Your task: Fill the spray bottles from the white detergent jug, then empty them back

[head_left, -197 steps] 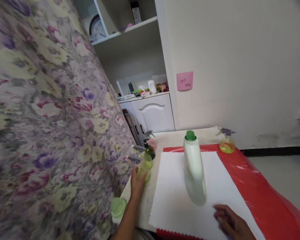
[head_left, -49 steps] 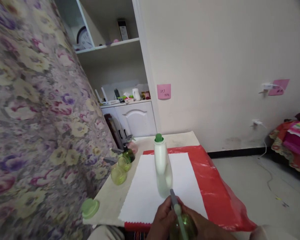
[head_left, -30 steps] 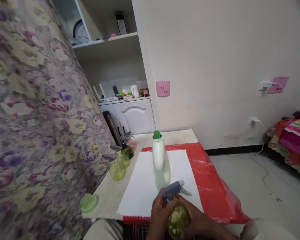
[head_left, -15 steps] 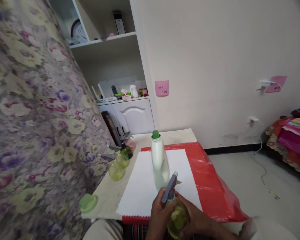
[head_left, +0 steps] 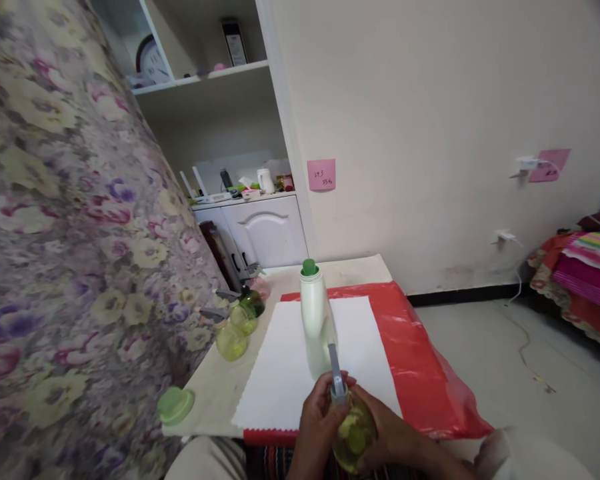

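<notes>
Both hands hold a small round green spray bottle (head_left: pixel 353 433) close to me, in front of the table's near edge. My left hand (head_left: pixel 317 423) grips the neck just under the grey trigger head (head_left: pixel 335 370). My right hand (head_left: pixel 387 437) cups the round body. Behind it, a tall white bottle (head_left: pixel 316 320) with a green spout stands upright on a white sheet (head_left: pixel 285 373) that covers a red plastic cover (head_left: pixel 420 353).
Three more spray bottles (head_left: pixel 235 323) stand along the table's left edge beside a flowered curtain (head_left: pixel 70 233). A green cap (head_left: pixel 176 405) lies at the near left corner. White cupboard (head_left: pixel 265 230) and shelves behind; bedding (head_left: pixel 590 267) at far right.
The grey trigger head has turned round on the bottle between my hands, from sideways to pointing away from me. Earlier still, this bottle stood at the table's far right corner.
</notes>
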`<state>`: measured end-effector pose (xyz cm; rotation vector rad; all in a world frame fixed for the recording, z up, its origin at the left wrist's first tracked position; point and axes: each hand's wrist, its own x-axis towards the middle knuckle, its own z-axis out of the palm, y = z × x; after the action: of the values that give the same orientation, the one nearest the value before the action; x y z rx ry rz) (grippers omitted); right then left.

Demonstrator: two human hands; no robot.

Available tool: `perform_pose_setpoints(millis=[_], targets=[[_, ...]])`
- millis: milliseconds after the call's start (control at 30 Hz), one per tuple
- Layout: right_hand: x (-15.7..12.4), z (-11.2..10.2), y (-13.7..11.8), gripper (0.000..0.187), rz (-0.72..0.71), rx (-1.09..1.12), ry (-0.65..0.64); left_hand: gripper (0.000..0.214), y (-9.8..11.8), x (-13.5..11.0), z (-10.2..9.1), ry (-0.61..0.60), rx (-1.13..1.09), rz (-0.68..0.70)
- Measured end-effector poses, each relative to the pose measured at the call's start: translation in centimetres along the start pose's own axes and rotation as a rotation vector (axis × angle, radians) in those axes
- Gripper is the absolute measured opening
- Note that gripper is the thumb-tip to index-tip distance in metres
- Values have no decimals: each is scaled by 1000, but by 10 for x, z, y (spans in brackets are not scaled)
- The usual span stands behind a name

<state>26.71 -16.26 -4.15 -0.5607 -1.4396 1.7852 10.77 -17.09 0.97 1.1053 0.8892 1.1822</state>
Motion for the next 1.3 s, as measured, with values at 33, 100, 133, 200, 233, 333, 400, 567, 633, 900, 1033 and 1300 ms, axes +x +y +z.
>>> perform_pose_setpoints(millis=[33, 100, 133, 200, 233, 333, 400, 567, 633, 900, 1033, 1300], targets=[[0, 0, -1, 122, -5, -11, 4, 42, 2, -2, -1, -24, -3, -1], [0, 1, -2, 122, 7, -48, 25, 44, 5, -5, -1, -44, -27, -8], [0, 1, -2, 120, 20, -69, 36, 42, 5, -5, 0, -35, -41, -12], [0, 0, -1, 112, 38, -105, 45, 36, 4, -4, 3, 8, -51, -1], [0, 0, 0, 105, 38, -118, 42, 34, 2, -3, 5, 35, -47, 15], [-1, 1, -2, 88, 6, -144, 36, 32, -2, 2, 9, 84, -37, 70], [-1, 2, -6, 87, -8, -143, 41, 33, -1, 3, 10, 78, -50, 74], [-1, 5, -11, 97, 22, -115, 39, 31, 15, 0, 9, 98, -25, 59], [0, 4, -9, 95, 27, -155, 56, 32, 24, -2, 7, 139, 27, 87], [0, 2, -3, 92, 64, -246, 129, 49, 54, -5, 5, 275, 36, 130], [-1, 2, -6, 90, 66, -280, 122, 44, 63, -7, 7, 255, 135, 169], [-1, 0, -3, 89, 47, -303, 122, 30, 63, -12, 15, 117, 439, 331]])
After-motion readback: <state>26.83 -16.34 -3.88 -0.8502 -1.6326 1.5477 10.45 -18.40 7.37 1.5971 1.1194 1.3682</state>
